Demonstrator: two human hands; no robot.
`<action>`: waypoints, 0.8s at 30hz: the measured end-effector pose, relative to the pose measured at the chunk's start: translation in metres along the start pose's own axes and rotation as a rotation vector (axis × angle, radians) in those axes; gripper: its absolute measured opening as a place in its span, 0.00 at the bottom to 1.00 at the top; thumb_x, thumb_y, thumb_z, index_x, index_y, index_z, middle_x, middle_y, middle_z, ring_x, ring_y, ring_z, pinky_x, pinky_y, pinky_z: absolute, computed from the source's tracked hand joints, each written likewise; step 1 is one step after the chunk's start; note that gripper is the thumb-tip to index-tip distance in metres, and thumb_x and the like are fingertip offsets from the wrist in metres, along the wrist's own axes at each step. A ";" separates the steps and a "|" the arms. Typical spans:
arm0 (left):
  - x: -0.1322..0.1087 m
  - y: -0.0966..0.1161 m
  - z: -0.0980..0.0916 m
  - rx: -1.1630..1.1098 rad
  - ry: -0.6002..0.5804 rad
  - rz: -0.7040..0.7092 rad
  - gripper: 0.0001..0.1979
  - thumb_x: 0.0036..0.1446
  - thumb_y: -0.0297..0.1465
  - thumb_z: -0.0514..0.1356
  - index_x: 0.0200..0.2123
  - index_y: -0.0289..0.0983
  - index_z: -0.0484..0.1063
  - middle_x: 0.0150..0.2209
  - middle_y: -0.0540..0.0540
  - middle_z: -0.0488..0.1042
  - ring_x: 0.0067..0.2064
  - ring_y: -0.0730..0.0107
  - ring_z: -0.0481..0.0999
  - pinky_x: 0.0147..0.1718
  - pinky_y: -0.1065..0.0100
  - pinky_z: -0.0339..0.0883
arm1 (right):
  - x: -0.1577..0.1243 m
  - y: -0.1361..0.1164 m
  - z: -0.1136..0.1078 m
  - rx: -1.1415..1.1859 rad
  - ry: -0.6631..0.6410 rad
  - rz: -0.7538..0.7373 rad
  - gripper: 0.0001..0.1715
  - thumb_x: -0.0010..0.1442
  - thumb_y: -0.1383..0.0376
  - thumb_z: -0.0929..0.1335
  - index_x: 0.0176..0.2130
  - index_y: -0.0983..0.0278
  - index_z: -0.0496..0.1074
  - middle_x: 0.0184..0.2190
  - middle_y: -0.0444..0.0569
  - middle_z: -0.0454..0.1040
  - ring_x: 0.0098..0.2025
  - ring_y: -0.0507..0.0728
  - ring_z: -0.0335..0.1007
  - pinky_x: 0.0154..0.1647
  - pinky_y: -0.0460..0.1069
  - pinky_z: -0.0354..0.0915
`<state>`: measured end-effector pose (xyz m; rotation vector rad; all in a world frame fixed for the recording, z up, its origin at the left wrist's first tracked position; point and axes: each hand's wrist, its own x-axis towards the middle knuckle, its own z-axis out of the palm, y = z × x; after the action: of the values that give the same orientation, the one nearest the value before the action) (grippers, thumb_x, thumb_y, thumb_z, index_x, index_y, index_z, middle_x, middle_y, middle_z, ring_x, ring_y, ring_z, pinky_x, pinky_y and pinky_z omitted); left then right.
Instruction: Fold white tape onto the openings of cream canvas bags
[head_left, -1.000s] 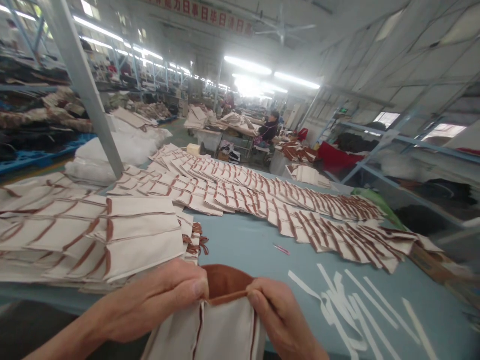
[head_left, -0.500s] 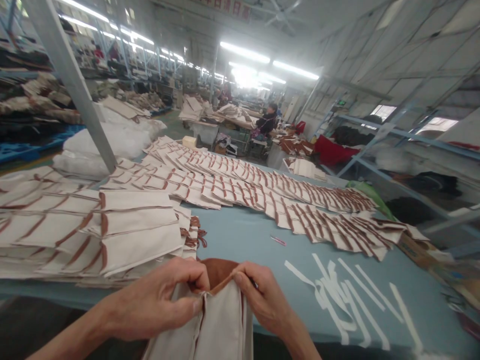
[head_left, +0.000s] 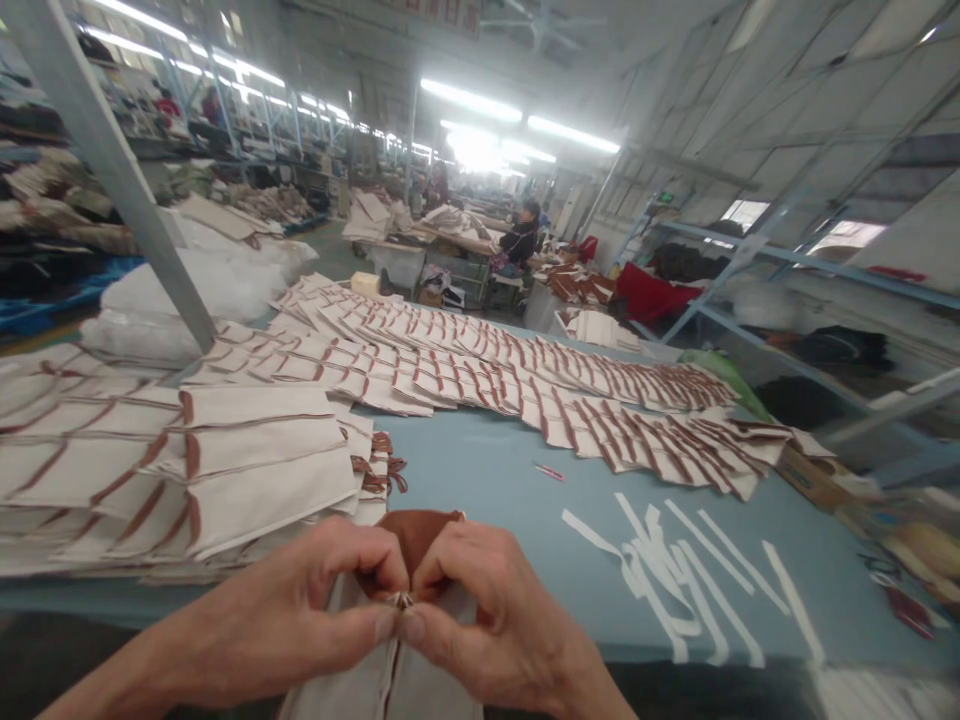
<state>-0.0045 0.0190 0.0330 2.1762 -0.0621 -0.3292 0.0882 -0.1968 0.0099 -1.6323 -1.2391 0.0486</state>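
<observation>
Cream cloth bag (head_left: 435, 685) stands mouth upward in front of the person, low in the middle of the view at the near edge of a blue-green table (head_left: 480, 445), its brown lining (head_left: 420, 532) showing in the opening. Left hand (head_left: 322, 590) and right hand (head_left: 499, 610) meet at the rim, each pinching it between thumb and bent fingers just beside a dark seam, so the edge bunches into small folds between the thumb tips. To the right, white strips (head_left: 664, 570) lie loosely crossed on the table; to the left is a broad stack of cream pieces (head_left: 262, 470) with brown edging, brown loops (head_left: 384, 465) poking out at its right side. Beyond the hands lies a slim pink tool (head_left: 551, 472), and past it long overlapping rows of similar pieces (head_left: 480, 385) run across the table. Farther off, a slanting grey post (head_left: 142, 200) rises at left near white plastic-wrapped bundles (head_left: 195, 295), while a person in dark clothing (head_left: 519, 242) sits at another work table under bright ceiling tubes (head_left: 472, 100).
</observation>
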 end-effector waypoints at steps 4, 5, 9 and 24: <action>-0.005 -0.013 0.009 0.028 0.083 0.058 0.09 0.62 0.38 0.59 0.33 0.42 0.76 0.33 0.54 0.78 0.39 0.66 0.75 0.42 0.69 0.65 | -0.002 0.000 0.002 -0.009 -0.049 0.097 0.12 0.66 0.65 0.73 0.31 0.59 0.70 0.26 0.40 0.74 0.30 0.53 0.71 0.37 0.48 0.60; -0.006 -0.012 0.009 0.029 0.087 0.058 0.09 0.62 0.38 0.59 0.33 0.42 0.76 0.33 0.54 0.78 0.39 0.65 0.75 0.43 0.69 0.65 | -0.002 0.000 0.003 -0.016 -0.052 0.114 0.12 0.64 0.66 0.73 0.30 0.59 0.69 0.26 0.40 0.73 0.30 0.53 0.70 0.37 0.48 0.59; -0.006 -0.001 0.002 0.024 0.043 -0.011 0.12 0.60 0.41 0.57 0.32 0.41 0.75 0.34 0.51 0.79 0.41 0.61 0.77 0.44 0.67 0.68 | 0.000 -0.002 0.006 0.006 -0.092 0.160 0.12 0.62 0.67 0.72 0.29 0.59 0.67 0.25 0.40 0.72 0.30 0.53 0.70 0.37 0.48 0.59; -0.022 -0.025 -0.013 0.008 -0.035 -0.002 0.17 0.73 0.46 0.60 0.37 0.42 0.79 0.39 0.53 0.82 0.43 0.65 0.76 0.45 0.72 0.67 | 0.004 -0.014 -0.001 -0.041 -0.143 0.112 0.07 0.68 0.66 0.75 0.38 0.58 0.75 0.33 0.41 0.83 0.35 0.55 0.78 0.45 0.48 0.65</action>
<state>-0.0245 0.0478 0.0251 2.1791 -0.0813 -0.3683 0.0808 -0.1962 0.0228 -1.7580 -1.2618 0.2140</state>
